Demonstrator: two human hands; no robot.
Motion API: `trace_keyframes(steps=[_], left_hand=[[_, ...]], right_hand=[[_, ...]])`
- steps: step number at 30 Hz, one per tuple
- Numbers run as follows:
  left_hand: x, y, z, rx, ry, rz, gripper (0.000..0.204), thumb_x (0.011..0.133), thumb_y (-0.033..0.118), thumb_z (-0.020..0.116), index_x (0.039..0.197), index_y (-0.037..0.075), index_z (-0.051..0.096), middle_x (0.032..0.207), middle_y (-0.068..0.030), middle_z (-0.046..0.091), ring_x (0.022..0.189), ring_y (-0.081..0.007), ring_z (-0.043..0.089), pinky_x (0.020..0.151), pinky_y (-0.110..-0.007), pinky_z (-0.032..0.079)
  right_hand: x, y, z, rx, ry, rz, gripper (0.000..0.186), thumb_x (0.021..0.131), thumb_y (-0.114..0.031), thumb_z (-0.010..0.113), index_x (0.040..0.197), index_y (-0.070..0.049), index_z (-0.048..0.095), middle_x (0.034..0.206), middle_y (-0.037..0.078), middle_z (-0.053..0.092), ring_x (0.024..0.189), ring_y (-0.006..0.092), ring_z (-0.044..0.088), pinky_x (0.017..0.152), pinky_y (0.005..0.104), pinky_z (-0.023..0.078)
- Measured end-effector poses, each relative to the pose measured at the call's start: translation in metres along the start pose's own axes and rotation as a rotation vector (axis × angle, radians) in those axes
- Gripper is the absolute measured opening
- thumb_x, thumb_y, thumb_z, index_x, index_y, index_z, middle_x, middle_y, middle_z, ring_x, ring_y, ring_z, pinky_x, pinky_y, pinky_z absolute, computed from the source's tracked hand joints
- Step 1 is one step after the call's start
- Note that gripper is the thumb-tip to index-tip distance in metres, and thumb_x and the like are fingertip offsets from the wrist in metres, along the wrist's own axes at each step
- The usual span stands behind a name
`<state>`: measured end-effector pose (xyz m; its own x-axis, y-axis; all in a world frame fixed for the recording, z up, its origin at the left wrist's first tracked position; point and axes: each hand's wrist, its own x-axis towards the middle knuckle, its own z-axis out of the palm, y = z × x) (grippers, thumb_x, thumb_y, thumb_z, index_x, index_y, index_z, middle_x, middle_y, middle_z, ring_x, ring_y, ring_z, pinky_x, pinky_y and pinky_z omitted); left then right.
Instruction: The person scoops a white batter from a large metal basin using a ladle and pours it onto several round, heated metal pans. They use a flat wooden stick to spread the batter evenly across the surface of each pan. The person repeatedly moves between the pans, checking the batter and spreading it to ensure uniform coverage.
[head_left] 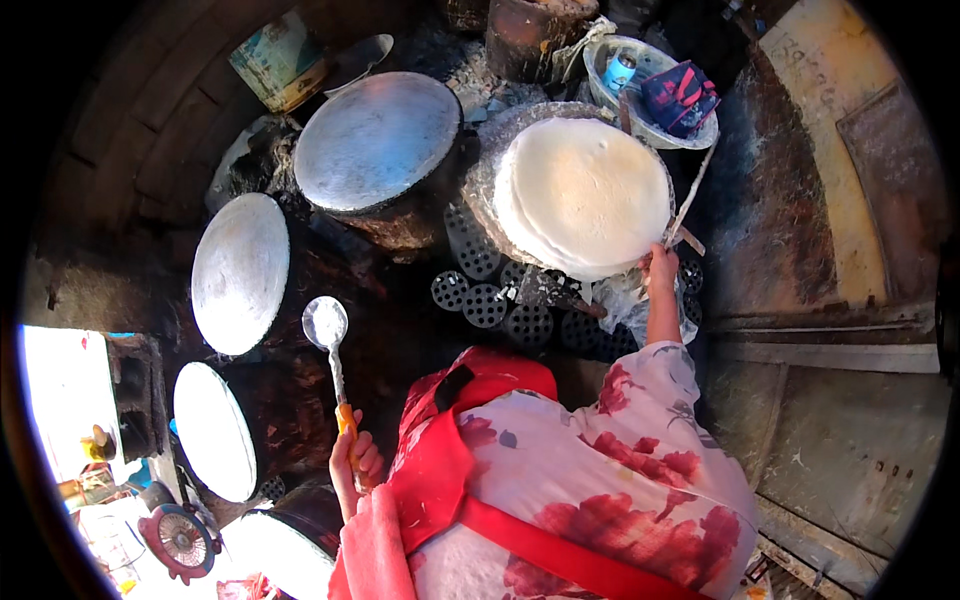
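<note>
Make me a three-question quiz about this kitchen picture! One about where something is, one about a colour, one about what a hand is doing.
1. Where does the stack of white sheets lie?
A. on the round tray by the right hand
B. on the floor
C. in a bucket

2. What colour is the ladle handle?
A. blue
B. orange
C. black

3. What is the left hand doing?
A. hanging free
B. gripping the ladle
C. lifting a lid

Answers: 1 A, the sheets rest on the tray where the right hand reaches. 2 B, orange shows above the fist. 3 B, fingers wrap the handle.
</note>
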<state>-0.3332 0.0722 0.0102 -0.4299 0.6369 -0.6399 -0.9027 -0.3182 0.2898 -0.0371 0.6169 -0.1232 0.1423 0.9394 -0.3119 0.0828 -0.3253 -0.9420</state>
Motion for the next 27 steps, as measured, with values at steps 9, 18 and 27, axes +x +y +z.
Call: trace_keyframes(steps=[9,18,27], left_hand=[[-0.005,-0.004,-0.008,-0.414,-0.180,0.021,0.034,0.096,0.020,0.042,0.125,0.003,0.045,0.062,0.0016,0.034,0.044,-0.0077,0.034,0.040,-0.023,0.030],[-0.040,-0.054,-0.023,-0.503,0.042,0.491,0.041,0.088,0.021,0.057,0.124,0.008,0.044,0.080,-0.0038,0.047,0.052,-0.0084,0.042,0.044,-0.019,0.035],[-0.090,-0.211,0.005,-0.835,0.471,1.064,0.037,0.090,0.012,0.052,0.126,0.008,0.041,0.067,-0.0007,0.039,0.047,-0.0070,0.041,0.043,-0.021,0.036]], right_hand=[[-0.070,-0.074,0.081,-0.959,0.147,-0.778,0.042,0.093,-0.041,0.043,0.090,-0.003,0.060,0.085,0.019,0.064,0.078,0.0400,0.060,0.065,0.0496,0.045],[-0.270,0.010,0.306,-1.084,-1.571,-1.255,0.040,0.090,-0.041,0.048,0.077,-0.006,0.062,0.076,0.020,0.063,0.073,0.0407,0.060,0.064,0.0493,0.047],[-0.326,0.121,0.330,-1.596,-2.324,-1.671,0.037,0.085,-0.039,0.054,0.078,-0.005,0.066,0.079,0.019,0.064,0.080,0.0360,0.063,0.070,0.0443,0.048]])
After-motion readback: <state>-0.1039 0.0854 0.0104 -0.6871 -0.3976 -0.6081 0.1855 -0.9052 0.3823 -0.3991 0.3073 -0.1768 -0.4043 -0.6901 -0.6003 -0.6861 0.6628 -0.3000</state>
